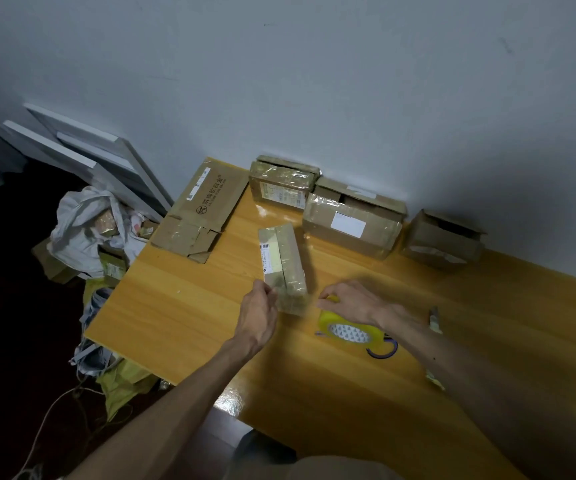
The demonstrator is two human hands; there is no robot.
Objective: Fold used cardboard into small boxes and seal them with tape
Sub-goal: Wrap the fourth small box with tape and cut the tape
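Both forearms reach forward, left grip (259, 311) pinching the small box (281, 261), right grip (349, 301) curled over the tape roll (325, 322).

Left hand (257, 315) at small box (283, 261), right hand (349, 301) holding tape roll (349, 332)

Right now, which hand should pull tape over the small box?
The right hand: it grips the tape roll beside the small box; the left hand is at the box's near corner.

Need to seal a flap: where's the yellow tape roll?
In the head view the yellow tape roll lies on the table right of centre, under the right hand, just right of the small box.
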